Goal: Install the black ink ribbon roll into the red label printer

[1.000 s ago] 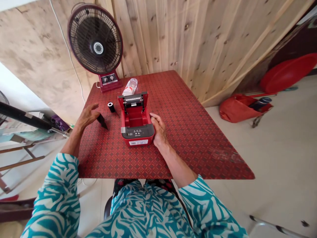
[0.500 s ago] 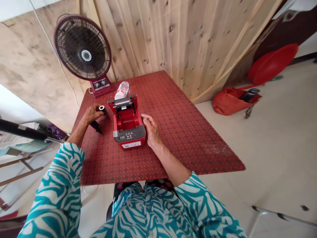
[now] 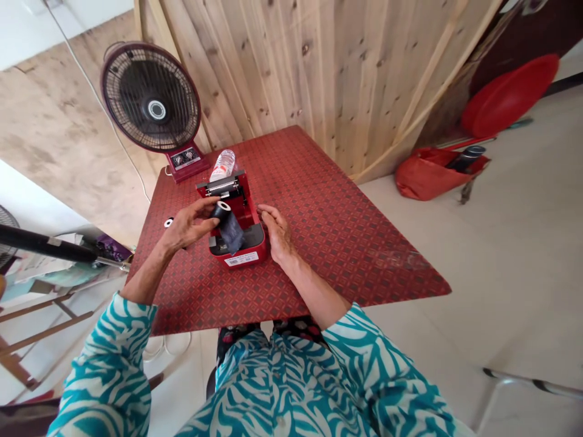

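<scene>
Black roll (image 3: 220,210) pinched by left hand (image 3: 186,227); right hand (image 3: 277,235), fingers outstretched, beside printer (image 3: 257,249): I judge loading; lowering wants alignment.

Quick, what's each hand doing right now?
Left hand: closed on a black roll, above the open red machine.
Right hand: open, against the red machine's right side.
</scene>
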Demonstrator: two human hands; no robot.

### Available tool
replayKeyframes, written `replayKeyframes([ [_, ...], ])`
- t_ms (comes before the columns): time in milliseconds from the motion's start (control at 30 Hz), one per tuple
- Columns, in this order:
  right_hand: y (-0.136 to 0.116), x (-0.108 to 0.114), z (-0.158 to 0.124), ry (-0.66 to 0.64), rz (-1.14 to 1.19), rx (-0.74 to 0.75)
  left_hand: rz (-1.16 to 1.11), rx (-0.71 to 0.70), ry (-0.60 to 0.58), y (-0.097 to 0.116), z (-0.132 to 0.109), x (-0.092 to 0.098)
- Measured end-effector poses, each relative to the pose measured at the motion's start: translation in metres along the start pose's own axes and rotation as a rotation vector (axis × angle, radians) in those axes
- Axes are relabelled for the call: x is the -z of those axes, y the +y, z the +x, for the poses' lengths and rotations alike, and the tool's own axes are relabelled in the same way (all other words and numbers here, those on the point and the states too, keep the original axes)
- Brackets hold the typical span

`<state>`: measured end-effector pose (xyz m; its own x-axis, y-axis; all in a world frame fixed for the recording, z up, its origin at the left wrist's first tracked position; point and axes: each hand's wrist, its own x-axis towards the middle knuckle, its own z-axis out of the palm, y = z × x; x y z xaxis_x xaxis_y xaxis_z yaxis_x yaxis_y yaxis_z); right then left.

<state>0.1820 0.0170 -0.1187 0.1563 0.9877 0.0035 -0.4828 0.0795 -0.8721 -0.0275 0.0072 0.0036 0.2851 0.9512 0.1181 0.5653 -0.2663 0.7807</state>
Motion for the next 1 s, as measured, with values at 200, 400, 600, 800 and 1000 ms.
replayKeyframes([
  [200, -0.006, -0.001, -0.002, -0.021, 0.005, -0.025, 0.485, -0.034, -0.226, 0.012, 0.025, -0.025],
  [400, -0.013, -0.004, -0.003, -0.034, 0.022, -0.051, 0.834, -0.057, -0.369, 0.026, 0.038, -0.021],
  [600, -0.013, -0.004, -0.003, -0.032, 0.034, -0.066, 1.047, -0.138, -0.404, 0.027, 0.043, -0.022],
  [800, -0.011, -0.003, -0.001, -0.040, -0.022, -0.034, 1.174, -0.107, -0.537, 0.025, 0.058, -0.039],
  [1000, -0.018, 0.002, -0.003, -0.093, -0.125, 0.085, 0.771, -0.119, -0.397, 0.019, 0.044, -0.029],
])
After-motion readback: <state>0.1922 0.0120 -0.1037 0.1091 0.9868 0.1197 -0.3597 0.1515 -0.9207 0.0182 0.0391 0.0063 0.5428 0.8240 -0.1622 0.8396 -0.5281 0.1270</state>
